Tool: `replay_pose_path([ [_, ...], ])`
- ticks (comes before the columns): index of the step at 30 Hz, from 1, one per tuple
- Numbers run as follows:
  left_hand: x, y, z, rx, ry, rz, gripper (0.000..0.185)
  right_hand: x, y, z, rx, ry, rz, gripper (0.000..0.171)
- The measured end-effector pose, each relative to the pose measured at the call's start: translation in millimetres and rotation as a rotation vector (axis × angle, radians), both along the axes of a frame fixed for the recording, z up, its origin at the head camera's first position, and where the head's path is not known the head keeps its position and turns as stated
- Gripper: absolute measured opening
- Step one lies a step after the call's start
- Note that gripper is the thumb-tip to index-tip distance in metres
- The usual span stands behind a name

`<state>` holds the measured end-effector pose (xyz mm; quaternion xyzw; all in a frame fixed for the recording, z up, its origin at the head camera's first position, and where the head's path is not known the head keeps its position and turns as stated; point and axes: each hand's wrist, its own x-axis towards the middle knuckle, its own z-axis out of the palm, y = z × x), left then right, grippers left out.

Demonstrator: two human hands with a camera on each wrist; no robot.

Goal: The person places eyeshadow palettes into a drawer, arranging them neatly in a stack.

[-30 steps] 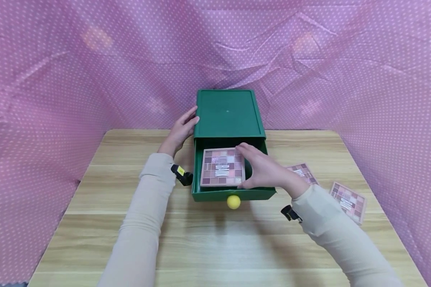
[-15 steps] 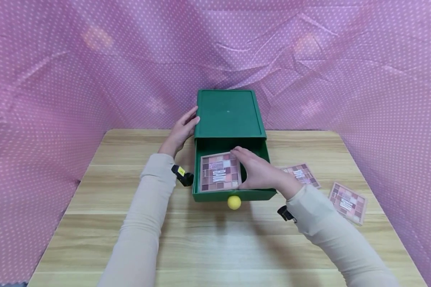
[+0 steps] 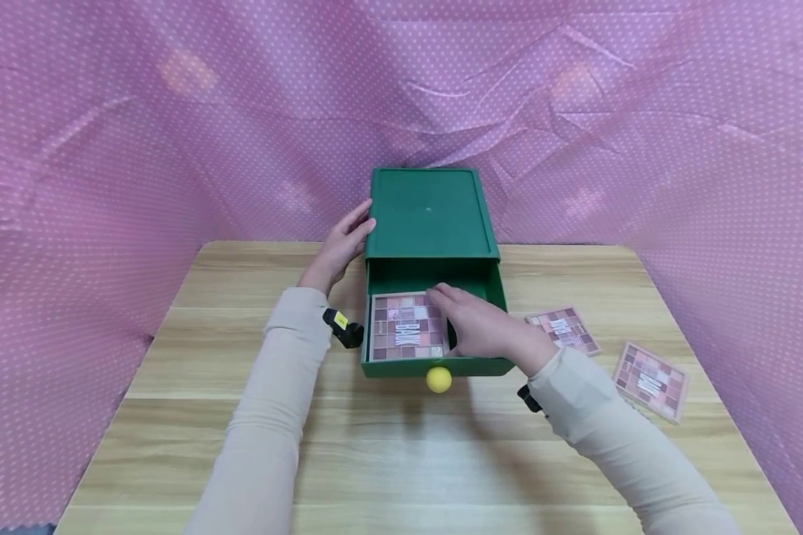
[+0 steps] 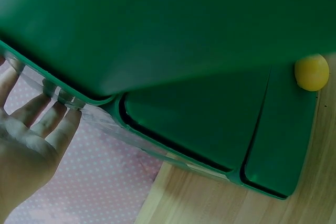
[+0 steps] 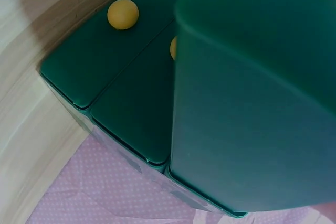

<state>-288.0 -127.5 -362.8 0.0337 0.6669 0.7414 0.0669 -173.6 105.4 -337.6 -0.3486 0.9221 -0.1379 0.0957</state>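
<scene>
On the left, the left hand (image 3: 337,251) rests its fingertips against the side of the green cabinet (image 3: 430,213), its fingers spread and fairly straight in the left wrist view, with nothing in its grasp. The cabinet stands on the wooden table (image 3: 174,416) and has three drawers: the top drawer (image 3: 401,370) is pulled out, while the lower drawer (image 5: 136,98) and bottom drawer (image 5: 92,61) are closed beneath it. Three yellow knobs show, one per drawer, the top knob (image 3: 439,380) facing the person. Inside the top drawer, toward its left wall and near its front, lies one checkered palette (image 3: 407,334), just left of the right hand (image 3: 487,327). That hand reaches in from the right and spans the palette's right edge, fingers curved at the far corner and thumb near the front one; it seems to pinch the palette, though the thumb's contact is hard to make out. Further right, two more palettes lie on the table, the nearer palette (image 3: 563,330) and the outer palette (image 3: 651,383), making three in sight.
</scene>
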Motion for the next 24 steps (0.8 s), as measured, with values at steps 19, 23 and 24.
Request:
replay_pose_path([
  [19, -0.6, -1, 0.0, -0.001, -0.001, -0.017, 0.048, 6.3, 8, 11.9, -0.073, -0.043, -0.058, 0.075],
  [23, -1.4, -1, -0.4, -0.004, 0.002, -0.014, 0.048, 9.7, 17, 20.7, -0.177, -0.073, -0.061, 0.074],
  [24, -1.6, 0, -0.5, -0.001, 0.004, -0.012, 0.048, 10.3, 20, 23.5, -0.211, -0.084, -0.062, 0.074],
])
